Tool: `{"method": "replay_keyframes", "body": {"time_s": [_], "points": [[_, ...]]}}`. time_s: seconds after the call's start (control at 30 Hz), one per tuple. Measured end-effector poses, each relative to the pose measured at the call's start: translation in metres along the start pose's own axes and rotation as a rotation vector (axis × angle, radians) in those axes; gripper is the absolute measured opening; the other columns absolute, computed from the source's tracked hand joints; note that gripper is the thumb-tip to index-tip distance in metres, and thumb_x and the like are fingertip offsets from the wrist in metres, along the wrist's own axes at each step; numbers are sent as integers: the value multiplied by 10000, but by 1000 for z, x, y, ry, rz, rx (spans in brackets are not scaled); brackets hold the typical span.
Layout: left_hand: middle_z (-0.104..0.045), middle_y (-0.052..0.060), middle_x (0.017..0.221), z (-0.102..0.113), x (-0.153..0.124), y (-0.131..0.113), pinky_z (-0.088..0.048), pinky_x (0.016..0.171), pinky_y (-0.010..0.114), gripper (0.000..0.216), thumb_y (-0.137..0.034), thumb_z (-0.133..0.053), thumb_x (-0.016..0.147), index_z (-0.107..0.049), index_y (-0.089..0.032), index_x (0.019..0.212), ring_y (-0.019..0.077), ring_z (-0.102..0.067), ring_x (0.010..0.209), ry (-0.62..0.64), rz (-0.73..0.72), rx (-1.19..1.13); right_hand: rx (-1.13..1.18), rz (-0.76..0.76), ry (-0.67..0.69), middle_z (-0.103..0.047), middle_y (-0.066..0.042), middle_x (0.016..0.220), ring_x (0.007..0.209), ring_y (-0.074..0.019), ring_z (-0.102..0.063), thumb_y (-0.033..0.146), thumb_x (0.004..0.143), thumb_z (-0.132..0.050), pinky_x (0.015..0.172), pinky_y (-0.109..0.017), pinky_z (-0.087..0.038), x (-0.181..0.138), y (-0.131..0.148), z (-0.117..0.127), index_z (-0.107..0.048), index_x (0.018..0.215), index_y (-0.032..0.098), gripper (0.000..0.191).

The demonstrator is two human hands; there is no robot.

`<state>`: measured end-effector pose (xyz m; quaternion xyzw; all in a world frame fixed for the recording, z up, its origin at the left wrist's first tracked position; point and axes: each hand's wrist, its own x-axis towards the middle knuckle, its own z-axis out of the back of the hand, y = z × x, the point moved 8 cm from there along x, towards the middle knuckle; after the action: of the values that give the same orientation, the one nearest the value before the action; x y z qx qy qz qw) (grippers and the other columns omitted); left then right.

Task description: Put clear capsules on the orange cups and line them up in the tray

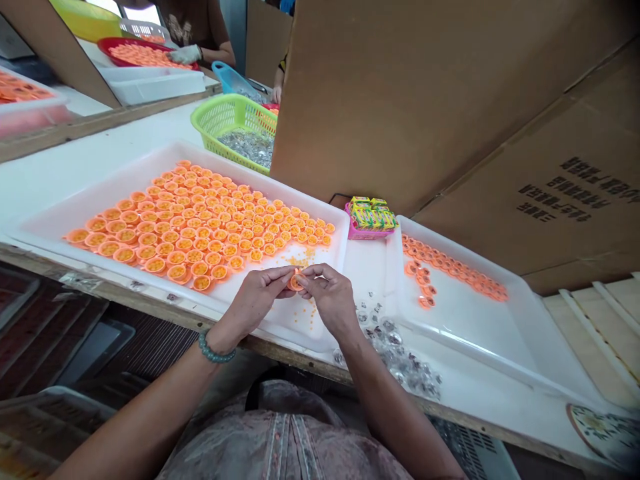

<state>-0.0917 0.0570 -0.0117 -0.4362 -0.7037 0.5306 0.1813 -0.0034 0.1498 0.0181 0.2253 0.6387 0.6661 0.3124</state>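
Between my fingertips is one small orange plastic cup (297, 282), held over the near right end of a white tray. My left hand (267, 291) pinches it from the left and my right hand (327, 297) from the right. Many similar orange cups (195, 227), with yellow bits inside, stand in rows in that left white tray (90, 180). Loose yellow bits (300, 259) are scattered on the tray floor around my hands. By my right forearm lies a heap of small clear and silvery pieces (400, 357).
A second white tray (465, 333) on the right holds orange pieces with dark centres (455, 267). Behind stand a pink basket (367, 233) of small yellow-green boxes, a cardboard wall (400, 100) and a green basket (220, 113) of clear pieces. Across the partition, a co-worker's gloved hand (185, 55) touches a red basin.
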Motion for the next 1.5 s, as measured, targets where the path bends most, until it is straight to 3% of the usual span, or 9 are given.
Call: {"method": "replay_keyframes", "body": {"time_s": [0.33, 0.47, 0.57, 0.7, 0.9, 1.13, 1.27, 1.4, 1.5], "points": [[-702, 54, 938, -16, -4, -8, -493, 854, 371, 400, -379, -693, 721, -670, -173, 1064, 234, -640, 880, 115, -87, 158, 98, -39, 18, -617, 21, 644, 537, -104, -567, 308, 667, -707, 550, -251, -479, 1, -9, 10, -607, 718, 171, 177], [-698, 49, 799, -16, -2, -8, -509, 756, 333, 364, -358, -749, 655, -696, -145, 945, 194, -640, 719, 37, -97, 134, 264, -86, 61, -599, 34, 674, 540, -93, -565, 306, 637, -733, 540, -237, -475, 0, -21, 7, -593, 761, 181, 224], [-691, 38, 787, -12, -1, -8, -509, 729, 304, 395, -333, -773, 626, -669, -153, 962, 177, -631, 725, -18, -102, 98, 325, -115, 43, -608, 21, 772, 564, -82, -555, 326, 636, -739, 521, -215, -462, -1, -28, 8, -616, 883, 195, 305], [-701, 36, 818, -14, -2, -9, -509, 742, 307, 504, -314, -757, 658, -571, -179, 1106, 177, -638, 751, 32, -91, 88, 222, -80, 90, -629, 1, 731, 585, -94, -531, 368, 708, -683, 554, -229, -457, -2, -26, 5, -656, 877, 183, 253], [-700, 57, 869, -16, -2, -6, -509, 782, 313, 388, -312, -750, 670, -636, -146, 1003, 196, -641, 809, 53, -70, 148, 75, 68, 24, -613, 1, 730, 609, -109, -530, 342, 759, -630, 547, -232, -437, -5, -18, 7, -628, 829, 190, 167], [-685, 56, 901, -17, 0, -10, -510, 800, 320, 368, -297, -734, 688, -626, -162, 1013, 189, -631, 822, 68, -105, 138, 194, 27, 94, -620, -7, 782, 662, -114, -549, 421, 790, -592, 638, -253, -464, -6, -17, 5, -628, 885, 201, 242], [-682, 55, 900, -14, 1, -8, -508, 793, 302, 438, -287, -758, 653, -596, -162, 1041, 186, -633, 827, 60, -117, 195, 134, 39, 109, -617, -2, 778, 682, -120, -552, 423, 764, -618, 641, -248, -455, -6, -14, 2, -619, 896, 203, 257], [-692, 47, 889, -11, -2, -6, -507, 772, 279, 468, -373, -751, 638, -613, -166, 1034, 198, -639, 842, 39, -61, 399, -46, 80, 17, -571, 26, 684, 630, -106, -514, 313, 741, -636, 602, -225, -425, -5, -18, 5, -592, 807, 190, 146], [-688, 8, 742, -5, -3, -8, -520, 687, 275, 547, -445, -750, 605, -610, -190, 1068, 203, -648, 729, -29, -18, 633, -220, 153, -7, -562, 29, 689, 626, -98, -503, 263, 747, -627, 580, -210, -403, -7, -17, 5, -599, 777, 192, 82]]}}
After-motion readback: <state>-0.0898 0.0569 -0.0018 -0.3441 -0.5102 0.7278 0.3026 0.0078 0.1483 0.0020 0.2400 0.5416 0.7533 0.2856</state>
